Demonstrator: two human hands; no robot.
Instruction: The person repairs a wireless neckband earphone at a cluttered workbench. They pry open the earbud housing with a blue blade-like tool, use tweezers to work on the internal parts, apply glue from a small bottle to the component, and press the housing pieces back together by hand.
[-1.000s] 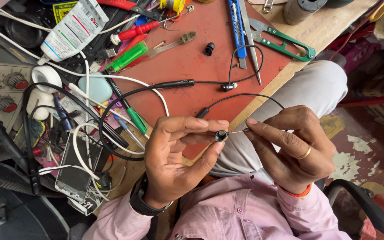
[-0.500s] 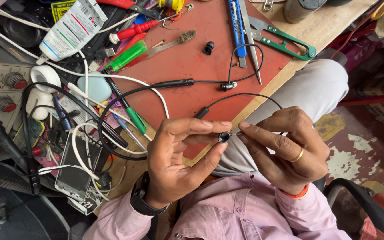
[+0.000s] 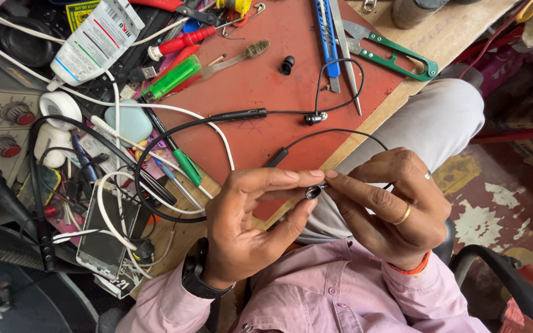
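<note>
A person seated at a cluttered repair surface [image 3: 439, 43] holds one earbud [image 3: 313, 192] of a black neckband earphone between both hands, lifted off the surface and up over the lap, probably so the small part sits close under the eyes. The left hand [image 3: 251, 228] is half curled: forefinger laid straight over the earbud, thumb coming up from beneath, the remaining fingers loosely folded. The right hand [image 3: 390, 206], a ring on one finger, meets it from the other side, its forefinger and thumb closed to a fine pinch at the earbud's stem, where the thin cable [image 3: 340, 132] leaves; the other fingers are bent inward and hold nothing that can be seen. The cable arcs away above the right hand and runs back onto the red mat [image 3: 266, 86], where the second earbud [image 3: 314, 117] and the neckband [image 3: 155, 185] lie slack, apparently left there to take the weight off the piece in hand. A loose black ear tip [image 3: 287, 64] rests on the mat beyond the hands. Further off lie green-handled snips [image 3: 396, 58], a blue knife [image 3: 326, 28], a small brush [image 3: 242, 55] and a green marker [image 3: 171, 79], all within reach. To the left of the left hand a phone [image 3: 103, 237] lies among white leads.
</note>
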